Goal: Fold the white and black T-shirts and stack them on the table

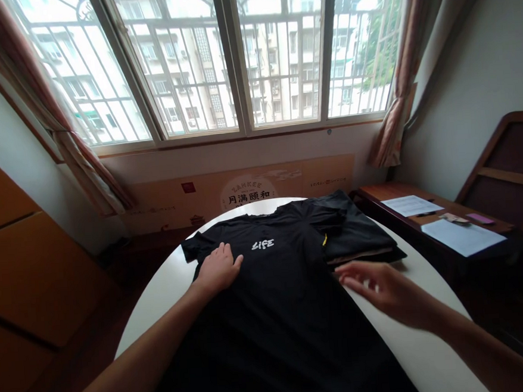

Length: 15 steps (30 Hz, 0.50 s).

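Note:
A black T-shirt [273,302] with small white lettering on its chest lies spread over a round white table [432,327], its collar toward the window. My left hand [219,266] rests flat on the shirt's left chest area, fingers stretched out. Over the shirt's right edge hovers my right hand [379,286], fingers slightly bent and apart, with nothing visible in it. Just beyond that hand sits a stack of folded dark clothes [358,231], partly under the shirt's right sleeve. A small yellow strip [324,239] shows at the stack's left side. The shirt's lower end runs out of view.
To the right stands a wooden side table [378,194] with paper sheets [464,235] and small items on it, beside a wooden chair [505,167]. A printed cardboard panel [163,197] leans below the barred window. Orange-brown cabinet doors [20,272] are on the left.

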Motion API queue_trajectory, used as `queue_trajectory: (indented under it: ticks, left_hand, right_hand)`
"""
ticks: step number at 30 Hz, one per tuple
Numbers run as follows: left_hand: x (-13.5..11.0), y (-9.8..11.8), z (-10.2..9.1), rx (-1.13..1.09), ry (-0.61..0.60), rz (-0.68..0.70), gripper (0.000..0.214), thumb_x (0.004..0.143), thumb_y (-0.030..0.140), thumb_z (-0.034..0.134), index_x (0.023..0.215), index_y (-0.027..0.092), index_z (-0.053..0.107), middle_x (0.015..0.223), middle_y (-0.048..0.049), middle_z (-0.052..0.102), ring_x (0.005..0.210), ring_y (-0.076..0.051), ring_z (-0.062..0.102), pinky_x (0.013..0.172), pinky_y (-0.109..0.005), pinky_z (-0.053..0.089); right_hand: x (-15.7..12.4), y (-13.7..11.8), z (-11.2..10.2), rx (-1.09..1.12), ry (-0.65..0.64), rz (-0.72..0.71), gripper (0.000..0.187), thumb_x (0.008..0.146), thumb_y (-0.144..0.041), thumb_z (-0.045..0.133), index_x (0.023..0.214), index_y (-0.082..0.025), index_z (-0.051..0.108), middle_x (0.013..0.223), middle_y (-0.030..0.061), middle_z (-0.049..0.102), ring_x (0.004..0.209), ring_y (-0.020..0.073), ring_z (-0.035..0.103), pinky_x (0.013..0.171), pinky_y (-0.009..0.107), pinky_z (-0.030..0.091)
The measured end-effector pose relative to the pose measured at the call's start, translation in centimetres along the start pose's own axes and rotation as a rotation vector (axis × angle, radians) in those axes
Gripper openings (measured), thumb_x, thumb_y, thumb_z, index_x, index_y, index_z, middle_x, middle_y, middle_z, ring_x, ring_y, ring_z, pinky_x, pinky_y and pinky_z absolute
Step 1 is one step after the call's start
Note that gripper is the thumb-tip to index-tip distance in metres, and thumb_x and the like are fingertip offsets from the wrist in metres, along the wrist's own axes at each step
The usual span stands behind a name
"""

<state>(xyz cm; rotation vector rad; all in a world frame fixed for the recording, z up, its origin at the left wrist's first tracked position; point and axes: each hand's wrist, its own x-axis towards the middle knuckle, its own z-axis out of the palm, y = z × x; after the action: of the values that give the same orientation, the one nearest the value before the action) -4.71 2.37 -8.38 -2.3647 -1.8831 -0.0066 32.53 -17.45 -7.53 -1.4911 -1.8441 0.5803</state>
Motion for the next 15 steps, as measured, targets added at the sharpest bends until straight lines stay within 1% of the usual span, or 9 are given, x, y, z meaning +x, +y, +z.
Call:
queue_trajectory:
  ticks: [1,2,3,4,5,7,9,11,15]
  left_hand:
    - [1.3,0.1,0.6,-0.027,-0.013,-0.015,0.073,0.105,0.053,0.037,0.156,0.002,0.047,0.166,-0.0281,0.039,0.153,-0.038,0.043,0.121,-0.046,0.037]
    - [2.6,0.0,1.2,-0.047,-0.028,-0.038,0.075,0.105,0.054,0.037,0.157,0.000,0.045,0.167,-0.0293,0.037,0.155,-0.038,0.041,0.122,-0.047,0.036]
    - [3.9,-0.4,1.7,-0.064,-0.044,-0.060,0.077,0.105,0.055,0.037,0.157,-0.001,0.045,0.167,-0.0299,0.036,0.155,-0.039,0.041,0.123,-0.048,0.036]
    - [5.1,-0.9,2.1,-0.076,-0.063,-0.080,0.076,0.105,0.055,0.037,0.156,-0.001,0.046,0.167,-0.0298,0.036,0.155,-0.039,0.041,0.122,-0.049,0.036]
    - [6.2,-1.6,2.5,-0.085,-0.077,-0.091,0.074,0.106,0.054,0.037,0.156,0.000,0.048,0.167,-0.0287,0.037,0.155,-0.038,0.041,0.122,-0.048,0.037]
    - [7.7,-3.2,3.3,-0.090,-0.069,-0.093,0.068,0.106,0.050,0.037,0.156,0.004,0.050,0.168,-0.0240,0.039,0.156,-0.035,0.040,0.124,-0.046,0.035]
    - [8.4,-4.6,4.2,-0.094,-0.006,-0.090,0.063,0.107,0.046,0.037,0.157,0.009,0.050,0.168,-0.0187,0.041,0.157,-0.030,0.039,0.126,-0.042,0.032]
    - [8.6,-5.4,5.1,-0.103,0.057,-0.085,0.061,0.108,0.044,0.037,0.158,0.011,0.049,0.167,-0.0158,0.044,0.157,-0.028,0.040,0.127,-0.039,0.031]
    - [8.6,-5.9,6.1,-0.128,0.089,-0.064,0.062,0.107,0.041,0.038,0.157,0.008,0.050,0.166,-0.0172,0.046,0.155,-0.029,0.042,0.127,-0.042,0.031]
  right_hand:
    - [2.8,1.0,-0.6,-0.003,0.097,0.056,0.031,0.098,-0.044,0.065,0.117,-0.024,0.079,0.100,0.0078,0.080,0.085,0.0228,0.074,0.073,0.030,0.060]
    - [5.6,2.2,-1.2,-0.014,0.247,0.152,0.025,0.095,-0.041,0.068,0.105,-0.021,0.080,0.094,0.0084,0.079,0.084,0.0229,0.073,0.071,0.029,0.059]
    - [8.3,3.5,-1.7,-0.003,0.347,0.259,0.021,0.094,-0.037,0.071,0.100,-0.018,0.077,0.093,0.0094,0.078,0.085,0.0226,0.073,0.068,0.026,0.058]
    - [10.8,4.8,-2.0,0.026,0.399,0.388,0.020,0.094,-0.036,0.071,0.096,-0.017,0.075,0.088,0.0096,0.076,0.079,0.0217,0.071,0.060,0.025,0.056]
    - [13.1,5.9,-2.3,0.064,0.395,0.504,0.024,0.095,-0.039,0.071,0.092,-0.015,0.072,0.081,0.0089,0.072,0.071,0.0204,0.068,0.055,0.025,0.054]
    - [16.6,7.4,-2.6,0.160,0.403,0.666,0.029,0.095,-0.041,0.073,0.089,-0.014,0.068,0.074,0.0061,0.066,0.061,0.0178,0.061,0.048,0.025,0.051]
    - [18.9,8.1,-2.7,0.238,0.406,0.726,0.029,0.093,-0.040,0.075,0.089,-0.013,0.065,0.072,0.0040,0.062,0.057,0.0158,0.057,0.046,0.026,0.050]
    - [20.5,8.3,-2.8,0.277,0.414,0.727,0.023,0.091,-0.032,0.077,0.090,-0.014,0.063,0.072,0.0025,0.061,0.056,0.0144,0.054,0.047,0.026,0.051]
    - [22.7,8.9,-3.4,0.317,0.431,0.706,0.018,0.085,-0.019,0.078,0.092,-0.015,0.062,0.070,0.0003,0.059,0.057,0.0137,0.056,0.050,0.025,0.053]
